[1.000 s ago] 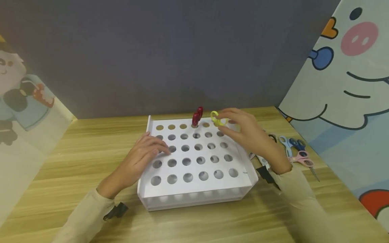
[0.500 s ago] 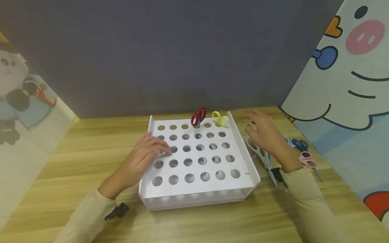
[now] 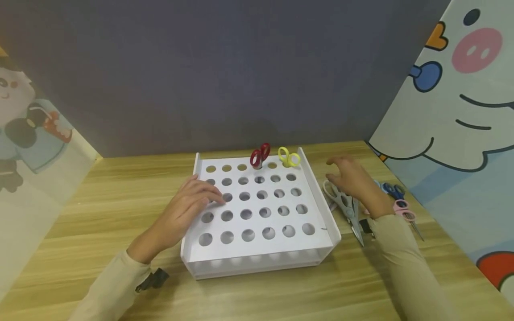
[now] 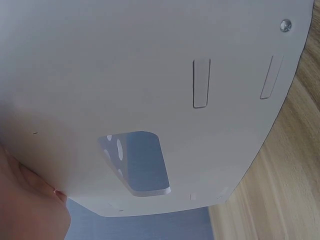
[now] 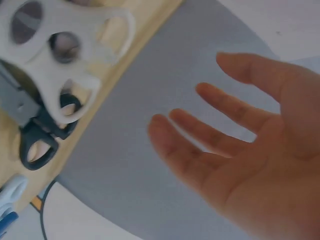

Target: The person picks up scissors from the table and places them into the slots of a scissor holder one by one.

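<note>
A white rack (image 3: 237,227) with rows of round holes stands on the table. Red-handled scissors (image 3: 260,156) and yellow-handled scissors (image 3: 289,157) stand upright in its back row, handles up. My left hand (image 3: 186,206) rests on the rack's left edge, fingers over the top; the left wrist view shows the rack's side panel (image 4: 235,120) and part of that hand. Right of the rack my right hand (image 3: 357,180) hovers with relaxed, spread fingers and holds nothing. Beneath it lie large white-handled scissors (image 3: 344,204); in the right wrist view black-handled scissors (image 5: 37,140) lie beside white handles.
Dark blue-handled scissors (image 3: 395,191) and pink-handled scissors (image 3: 404,210) lie farther right on the wooden table (image 3: 120,200). Light blue handles are mostly hidden behind the right hand. A grey panel (image 3: 225,80) rises at the back, with printed walls at both sides.
My right hand has let go of the yellow-handled scissors, which now stand in the rack, and has moved right and down over the loose scissors. The left hand stays on the rack.
</note>
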`<state>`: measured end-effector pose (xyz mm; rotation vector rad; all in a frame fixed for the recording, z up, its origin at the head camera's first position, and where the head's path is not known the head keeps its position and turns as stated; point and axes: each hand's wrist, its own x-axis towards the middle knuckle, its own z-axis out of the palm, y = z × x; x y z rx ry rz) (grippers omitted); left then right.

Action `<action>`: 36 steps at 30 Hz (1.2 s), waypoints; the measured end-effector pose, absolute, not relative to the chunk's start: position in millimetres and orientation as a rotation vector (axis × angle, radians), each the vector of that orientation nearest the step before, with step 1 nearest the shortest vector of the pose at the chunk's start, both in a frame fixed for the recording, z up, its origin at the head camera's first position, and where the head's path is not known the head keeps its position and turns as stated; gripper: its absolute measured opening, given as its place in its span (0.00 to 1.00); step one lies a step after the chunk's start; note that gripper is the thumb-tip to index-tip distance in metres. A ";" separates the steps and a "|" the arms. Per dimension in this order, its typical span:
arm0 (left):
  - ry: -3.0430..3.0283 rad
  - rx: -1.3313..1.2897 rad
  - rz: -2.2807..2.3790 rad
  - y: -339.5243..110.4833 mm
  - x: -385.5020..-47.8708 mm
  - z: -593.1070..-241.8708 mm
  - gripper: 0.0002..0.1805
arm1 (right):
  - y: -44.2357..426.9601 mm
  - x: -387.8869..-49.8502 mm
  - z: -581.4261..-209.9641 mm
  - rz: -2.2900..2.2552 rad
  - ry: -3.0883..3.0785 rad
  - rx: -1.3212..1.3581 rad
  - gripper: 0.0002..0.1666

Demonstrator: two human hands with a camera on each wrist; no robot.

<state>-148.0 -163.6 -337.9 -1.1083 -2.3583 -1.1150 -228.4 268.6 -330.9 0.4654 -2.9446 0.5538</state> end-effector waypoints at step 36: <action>-2.345 -1.110 -1.106 -163.9 -148.6 -339.1 0.20 | 276.5 -238.0 -366.9 0.247 -3.265 0.363 0.36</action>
